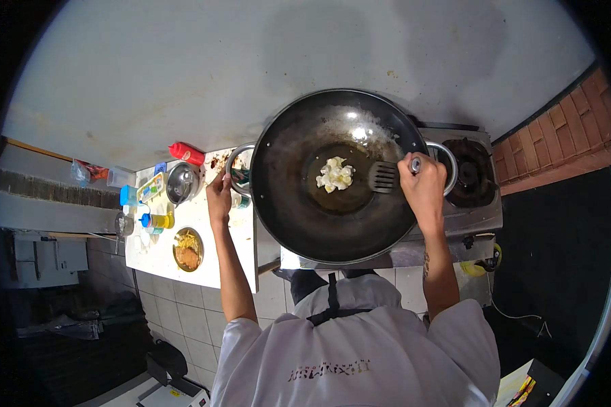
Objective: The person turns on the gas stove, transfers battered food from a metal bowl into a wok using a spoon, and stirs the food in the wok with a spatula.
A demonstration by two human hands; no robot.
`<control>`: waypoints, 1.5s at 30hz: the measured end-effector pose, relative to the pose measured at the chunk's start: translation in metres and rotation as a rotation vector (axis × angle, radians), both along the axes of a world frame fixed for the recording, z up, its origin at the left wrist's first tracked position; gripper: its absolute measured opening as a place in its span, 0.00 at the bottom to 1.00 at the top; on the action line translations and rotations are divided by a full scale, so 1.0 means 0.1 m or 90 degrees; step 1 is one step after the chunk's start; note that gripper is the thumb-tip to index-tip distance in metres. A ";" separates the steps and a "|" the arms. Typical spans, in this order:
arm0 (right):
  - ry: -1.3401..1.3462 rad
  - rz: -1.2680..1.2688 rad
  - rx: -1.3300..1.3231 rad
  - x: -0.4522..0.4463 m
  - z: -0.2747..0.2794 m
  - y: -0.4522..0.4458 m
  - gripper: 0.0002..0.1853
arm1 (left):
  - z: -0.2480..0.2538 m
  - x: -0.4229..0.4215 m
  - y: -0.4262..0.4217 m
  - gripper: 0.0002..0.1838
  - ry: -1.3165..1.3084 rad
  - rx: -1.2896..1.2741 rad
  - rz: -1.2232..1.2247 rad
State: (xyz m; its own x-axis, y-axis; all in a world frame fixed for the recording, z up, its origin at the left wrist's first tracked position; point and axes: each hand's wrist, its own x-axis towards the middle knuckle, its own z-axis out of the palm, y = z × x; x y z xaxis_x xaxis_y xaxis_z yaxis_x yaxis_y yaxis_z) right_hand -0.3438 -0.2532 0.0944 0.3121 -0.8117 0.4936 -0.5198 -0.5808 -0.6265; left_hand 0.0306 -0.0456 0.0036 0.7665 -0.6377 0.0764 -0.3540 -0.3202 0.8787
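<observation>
A large black wok (285, 224) sits over the stove, with a metal loop handle on each side. Oil pools in its bottom around a pale white and yellow clump of food (335, 175), perhaps egg. My right hand (422, 186) is closed around the grip of a slotted spatula (384, 178), near the wok's right rim. The spatula's dark head rests inside the wok, just right of the clump and apart from it. My left hand (218, 195) is closed on the wok's left handle (232, 163).
On the white table (214, 271) at left are a plate of food (188, 249), a metal bowl (182, 183), a red squeeze bottle (186, 153), and a yellow bottle with blue cap (157, 221). Another burner (470, 173) lies right of the wok; a wall stands behind.
</observation>
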 end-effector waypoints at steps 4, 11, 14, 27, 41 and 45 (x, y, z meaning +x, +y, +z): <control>-0.052 -0.015 -0.044 -0.01 0.05 0.03 0.10 | 0.04 0.00 0.01 0.21 0.035 0.002 0.004; -0.030 -0.130 -0.002 -0.19 0.09 0.11 0.06 | 0.05 -0.06 -0.01 0.21 0.069 -0.053 0.008; -0.002 -0.169 -0.006 -0.15 0.03 0.17 0.06 | 0.05 -0.05 -0.02 0.21 0.105 -0.037 0.004; -0.059 -0.168 0.164 -0.05 -0.18 0.42 0.10 | 0.02 -0.01 0.01 0.20 0.104 -0.053 -0.005; -0.057 -0.165 0.109 -0.06 -0.19 0.39 0.08 | -0.04 0.05 0.02 0.20 0.103 -0.069 -0.034; -0.126 -0.130 0.130 0.03 -0.17 0.42 0.07 | -0.04 0.03 0.02 0.21 0.083 -0.066 -0.033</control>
State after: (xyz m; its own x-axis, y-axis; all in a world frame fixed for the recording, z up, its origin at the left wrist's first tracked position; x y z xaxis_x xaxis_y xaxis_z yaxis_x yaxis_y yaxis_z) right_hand -0.3409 -0.2117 0.0773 0.0479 -0.9360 0.3488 -0.4693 -0.3293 -0.8193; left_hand 0.0338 -0.0441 -0.0008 0.7407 -0.6703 0.0466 -0.2487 -0.2090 0.9458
